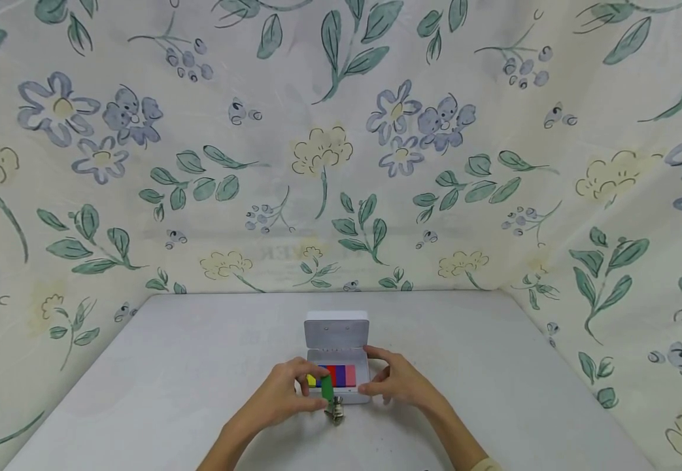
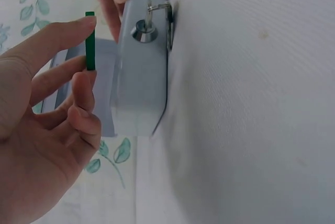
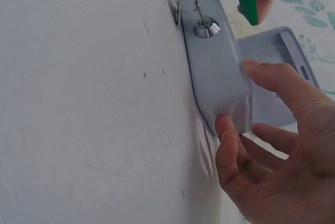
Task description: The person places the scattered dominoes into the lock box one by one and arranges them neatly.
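My left hand (image 1: 290, 392) pinches a thin flat green block (image 2: 90, 41) upright between thumb and fingertips, above the front edge of a small grey lockable box (image 1: 369, 383). The box stands with its lid (image 1: 337, 334) raised at the back. Inside lies a row of coloured blocks: yellow, red, purple and a pink block (image 1: 350, 375) at the right end; my left hand hides part of the row. With thumb at the front corner and fingers along the right side, my right hand (image 1: 399, 379) holds the box. A key (image 2: 149, 14) sits in the front lock (image 3: 207, 27).
A metal ring (image 3: 187, 3) with more keys hangs from the lock, down to the white table (image 1: 199, 353). Behind and at both sides rises a flower-printed cloth (image 1: 282, 216).
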Action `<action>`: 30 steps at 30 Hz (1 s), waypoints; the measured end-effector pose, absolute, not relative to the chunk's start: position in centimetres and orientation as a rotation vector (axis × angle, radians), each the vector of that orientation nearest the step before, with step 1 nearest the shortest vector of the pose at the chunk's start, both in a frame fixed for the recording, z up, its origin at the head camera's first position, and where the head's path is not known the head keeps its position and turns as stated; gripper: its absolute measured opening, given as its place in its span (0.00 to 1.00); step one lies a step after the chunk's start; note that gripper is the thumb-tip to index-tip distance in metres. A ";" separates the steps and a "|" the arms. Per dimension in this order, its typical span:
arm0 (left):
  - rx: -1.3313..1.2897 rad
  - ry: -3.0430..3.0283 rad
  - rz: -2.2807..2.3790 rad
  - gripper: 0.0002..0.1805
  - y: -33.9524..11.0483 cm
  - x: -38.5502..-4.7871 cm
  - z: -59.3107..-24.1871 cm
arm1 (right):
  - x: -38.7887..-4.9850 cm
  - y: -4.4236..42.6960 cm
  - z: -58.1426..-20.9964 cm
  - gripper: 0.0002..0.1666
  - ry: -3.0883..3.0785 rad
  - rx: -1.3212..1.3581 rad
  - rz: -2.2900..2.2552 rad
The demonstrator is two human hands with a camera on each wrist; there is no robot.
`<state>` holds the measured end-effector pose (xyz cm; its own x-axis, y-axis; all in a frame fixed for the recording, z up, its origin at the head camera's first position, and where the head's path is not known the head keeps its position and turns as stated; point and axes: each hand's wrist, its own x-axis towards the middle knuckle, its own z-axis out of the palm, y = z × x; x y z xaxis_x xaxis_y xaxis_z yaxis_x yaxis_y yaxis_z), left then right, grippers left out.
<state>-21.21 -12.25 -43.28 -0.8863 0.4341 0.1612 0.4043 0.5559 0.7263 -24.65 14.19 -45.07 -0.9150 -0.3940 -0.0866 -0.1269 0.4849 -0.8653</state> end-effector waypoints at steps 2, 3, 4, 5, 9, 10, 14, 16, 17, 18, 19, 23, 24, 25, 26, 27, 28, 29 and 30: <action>0.733 2.759 1.260 0.23 -12.1 -21.4 -43.3 | -24.7 14.3 -45.1 0.48 2.450 -0.445 -1.411; 0.734 2.769 1.256 0.23 -12.1 -21.5 -43.3 | -24.7 14.3 -45.1 0.48 2.442 -0.449 -1.417; 0.732 2.771 1.258 0.23 -12.0 -21.5 -43.3 | -24.7 14.3 -45.1 0.48 2.436 -0.451 -1.419; 0.734 2.773 1.258 0.23 -12.0 -21.6 -43.3 | -24.7 14.4 -45.2 0.48 2.432 -0.455 -1.419; 0.731 2.762 1.263 0.24 -11.7 -22.0 -43.3 | -24.6 14.5 -45.2 0.49 2.413 -0.473 -1.412; 0.732 2.758 1.267 0.24 -11.7 -22.1 -43.3 | -24.6 14.5 -45.2 0.49 2.410 -0.479 -1.411; 0.755 2.766 1.249 0.24 -11.3 -22.4 -43.3 | -24.7 14.6 -45.2 0.49 2.401 -0.508 -1.408; 0.759 2.772 1.240 0.24 -11.1 -22.5 -43.4 | -24.7 14.7 -45.2 0.49 2.396 -0.515 -1.406; 0.758 2.773 1.237 0.24 -11.0 -22.6 -43.4 | -24.7 14.7 -45.2 0.49 2.396 -0.514 -1.402; 0.757 2.770 1.241 0.24 -10.9 -22.7 -43.4 | -24.7 14.7 -45.2 0.49 2.396 -0.516 -1.399; 0.750 2.767 1.246 0.24 -10.8 -22.7 -43.4 | -24.7 14.7 -45.2 0.49 2.396 -0.517 -1.396; 0.728 2.757 1.261 0.24 -10.3 -23.0 -43.3 | -24.7 14.7 -45.2 0.48 2.401 -0.529 -1.390; 0.721 2.759 1.261 0.24 -10.2 -23.0 -43.3 | -24.8 14.8 -45.2 0.48 2.401 -0.534 -1.391; 0.715 2.763 1.260 0.23 -10.1 -23.2 -43.3 | -24.8 14.8 -45.2 0.48 2.399 -0.536 -1.392; 0.714 2.765 1.262 0.23 -9.9 -23.3 -43.4 | -24.8 14.8 -45.2 0.48 2.397 -0.541 -1.397; 0.712 2.768 1.265 0.23 -9.8 -23.4 -43.4 | -24.8 14.8 -45.1 0.48 2.394 -0.545 -1.404; 0.709 2.771 1.270 0.23 -9.7 -23.6 -43.4 | -24.8 14.8 -45.1 0.48 2.391 -0.549 -1.407; 0.713 2.777 1.271 0.22 -9.6 -23.7 -43.5 | -24.7 14.8 -45.1 0.48 2.389 -0.550 -1.408; 0.719 2.783 1.274 0.22 -9.5 -23.8 -43.6 | -24.7 14.8 -45.0 0.48 2.389 -0.550 -1.408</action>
